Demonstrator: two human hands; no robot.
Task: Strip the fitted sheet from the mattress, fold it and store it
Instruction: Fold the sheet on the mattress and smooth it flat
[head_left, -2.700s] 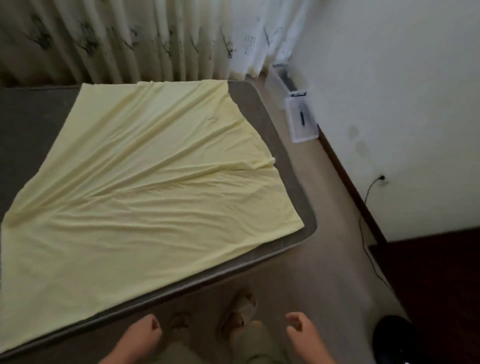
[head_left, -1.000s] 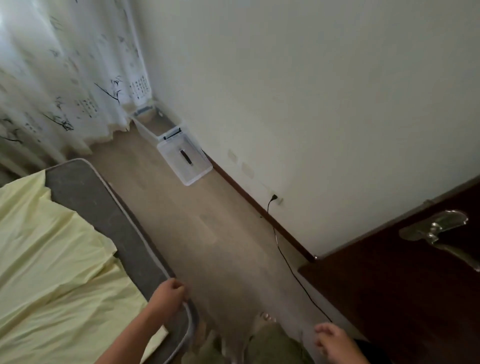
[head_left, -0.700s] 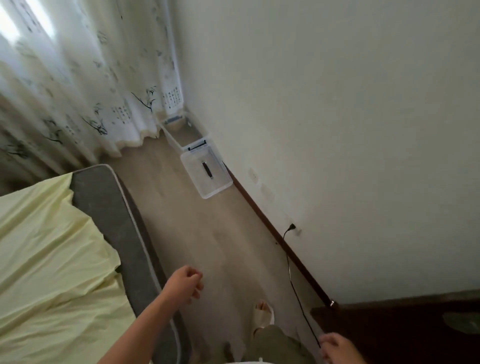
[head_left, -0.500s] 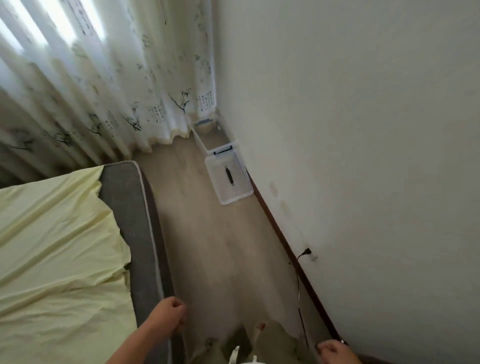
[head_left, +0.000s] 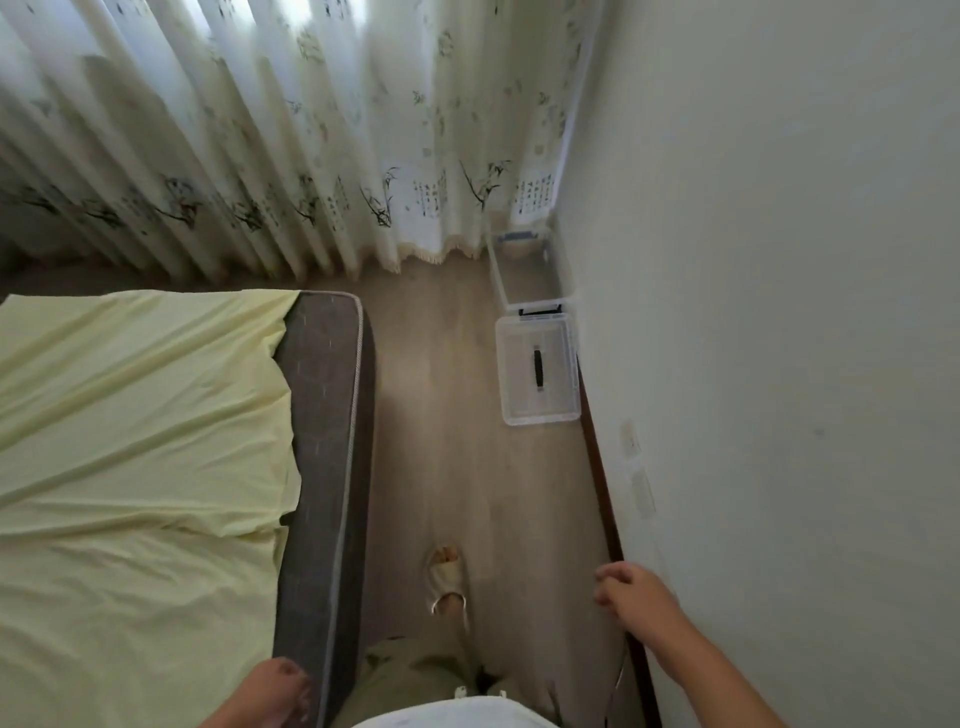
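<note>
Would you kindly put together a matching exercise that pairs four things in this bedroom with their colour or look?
Things:
1. fitted sheet
2. mattress
3. lidded box
4. curtain

Colour or look:
A. transparent
B. white with dark plant prints
C. pale yellow
D. dark grey

Pairs: 1-C, 2-D, 3-A, 4-B
</note>
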